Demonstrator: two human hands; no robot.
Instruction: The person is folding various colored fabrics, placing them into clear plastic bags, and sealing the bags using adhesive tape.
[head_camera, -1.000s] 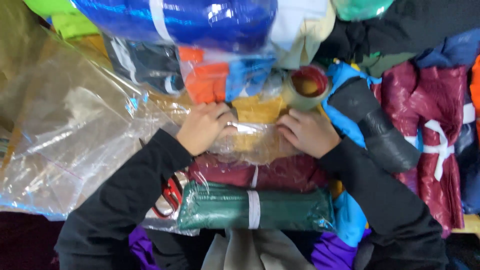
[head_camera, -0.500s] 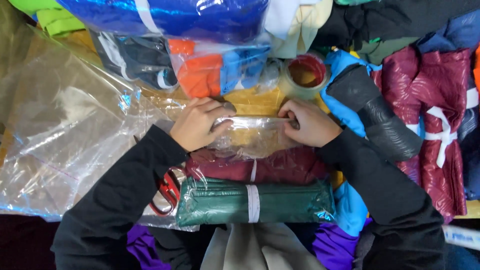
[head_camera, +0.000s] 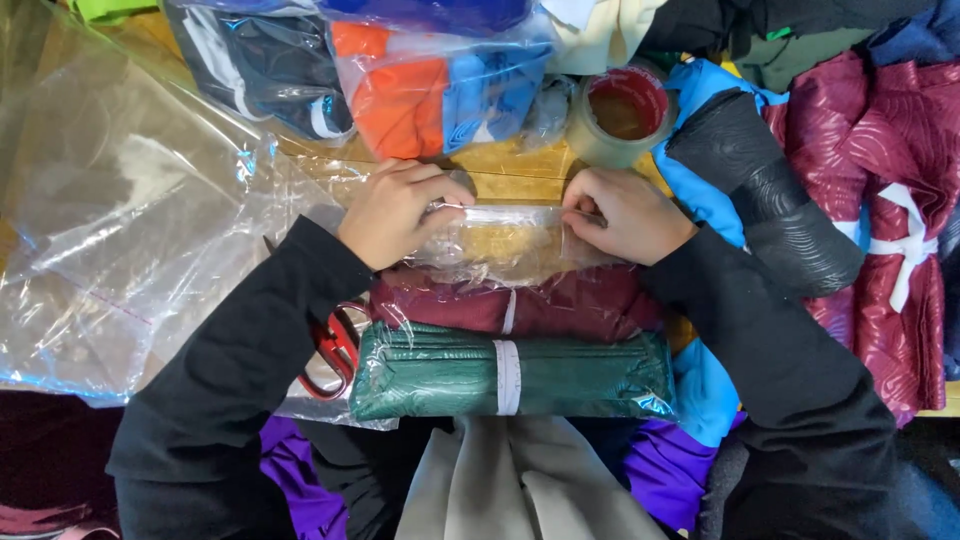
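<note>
My two hands pinch the open end of a clear plastic bag packed with folded cloth.

My left hand (head_camera: 395, 212) and right hand (head_camera: 625, 215), both in black sleeves, are closed on the top edge of the clear plastic bag (head_camera: 510, 245), one at each end, fingers curled tight on the film. The bag lies on a wooden table (head_camera: 510, 180) straight in front of me; inside it are a dark red folded cloth (head_camera: 520, 305) and, nearer me, a green folded cloth (head_camera: 505, 375) with a white band. Red-handled scissors (head_camera: 335, 350) lie by my left forearm. A roll of tape (head_camera: 620, 115) sits just beyond my right hand. Loose clear bags (head_camera: 130, 230) spread to the left.
</note>
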